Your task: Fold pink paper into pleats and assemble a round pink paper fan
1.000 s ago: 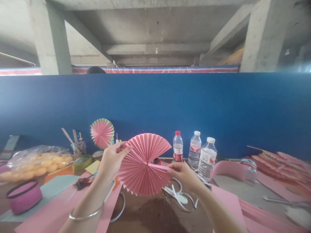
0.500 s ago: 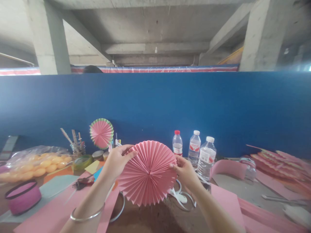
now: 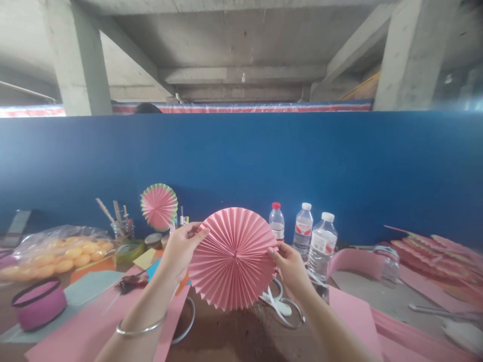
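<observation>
A round pleated pink paper fan [image 3: 234, 261] is held up above the table, its folds running out from the centre. My left hand [image 3: 184, 247] pinches its upper left edge between thumb and fingers; a silver bangle circles that wrist. On the opposite edge, my right hand [image 3: 289, 262] grips the rim, thumb on the front face. Beneath the fan's lower right lie scissors [image 3: 283, 307] with pale handles, partly covered by white ribbon. A smaller pink fan with a green rim [image 3: 159, 207] stands upright behind my left hand.
Three plastic bottles [image 3: 322, 246] stand right of the fan. Pink paper sheets [image 3: 85, 322] lie at left, near a purple round container [image 3: 39, 304] and a bag of yellow balls [image 3: 71, 254]. Pleated paper pieces [image 3: 433, 259] are stacked far right. A blue partition [image 3: 241, 161] closes off the back.
Both hands have lifted the pink paper fan slightly and moved it a little to the right. The grip on both edges stays the same.
</observation>
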Motion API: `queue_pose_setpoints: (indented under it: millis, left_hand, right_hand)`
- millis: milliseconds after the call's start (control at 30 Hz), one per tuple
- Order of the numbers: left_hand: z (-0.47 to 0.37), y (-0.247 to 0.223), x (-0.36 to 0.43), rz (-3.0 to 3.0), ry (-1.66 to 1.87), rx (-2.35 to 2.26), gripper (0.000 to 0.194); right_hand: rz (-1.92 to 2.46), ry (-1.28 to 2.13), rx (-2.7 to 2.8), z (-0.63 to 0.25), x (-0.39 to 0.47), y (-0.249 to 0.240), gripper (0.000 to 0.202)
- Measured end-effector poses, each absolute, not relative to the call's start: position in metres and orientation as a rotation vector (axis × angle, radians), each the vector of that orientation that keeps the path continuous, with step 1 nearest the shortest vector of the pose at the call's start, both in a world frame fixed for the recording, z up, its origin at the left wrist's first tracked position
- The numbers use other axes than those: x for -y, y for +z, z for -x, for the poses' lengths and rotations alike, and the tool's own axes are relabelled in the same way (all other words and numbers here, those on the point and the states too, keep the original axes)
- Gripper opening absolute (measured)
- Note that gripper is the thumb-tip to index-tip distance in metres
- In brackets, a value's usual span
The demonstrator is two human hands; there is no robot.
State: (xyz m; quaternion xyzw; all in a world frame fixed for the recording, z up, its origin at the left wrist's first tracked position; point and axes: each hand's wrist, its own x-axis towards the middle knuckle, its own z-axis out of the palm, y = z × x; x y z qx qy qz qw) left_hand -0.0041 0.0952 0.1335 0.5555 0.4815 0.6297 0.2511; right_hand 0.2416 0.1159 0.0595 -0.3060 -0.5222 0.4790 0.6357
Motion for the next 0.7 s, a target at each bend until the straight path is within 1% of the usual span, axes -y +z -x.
queue_pose_setpoints:
  millis: [133,200,400,567,700]
  left_hand:
    - [0.004,0.129,-0.100,-1.411,1.751,-1.270,0.035]
    - [0.005,0.125,-0.104,-1.421,1.713,-1.251,0.035]
    - [0.003,0.099,-0.117,-1.490,1.414,-1.264,0.034]
    - [0.001,0.078,-0.126,-1.532,1.200,-1.238,0.026]
    - [0.003,0.070,-0.130,-1.567,1.096,-1.243,0.024]
  right_hand:
    - [0.743,1.101,1.160,-0.241,-0.119,0.054,0.028]
    - [0.764,1.090,1.157,-0.242,-0.122,0.050,0.029]
    - [0.951,1.084,1.245,-0.257,-0.138,0.035,0.035]
    - [1.010,1.074,1.280,-0.273,-0.149,0.022,0.030]
    - [1.030,1.050,1.311,-0.281,-0.152,0.018,0.028]
